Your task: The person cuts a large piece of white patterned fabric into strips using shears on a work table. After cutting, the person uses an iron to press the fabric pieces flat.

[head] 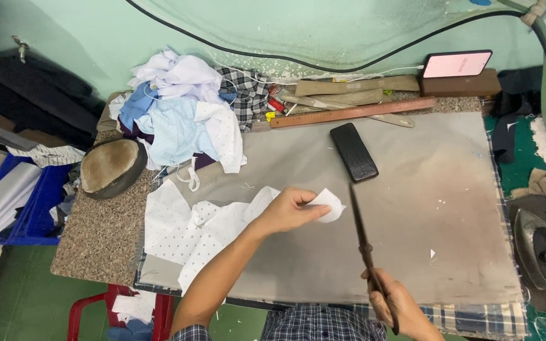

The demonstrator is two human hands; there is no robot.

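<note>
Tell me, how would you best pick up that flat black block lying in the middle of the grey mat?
Probably across its two long edges, near the middle, coming straight down from above. The black block lies flat and slanted on the grey mat, narrow enough to span, with bare mat on both long sides and nothing touching it.

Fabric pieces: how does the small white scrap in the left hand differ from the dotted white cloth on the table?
The scrap is small, plain and pinched by the left hand; the dotted cloth is larger, spotted and lies spread on the table. Both are white fabric.
</note>
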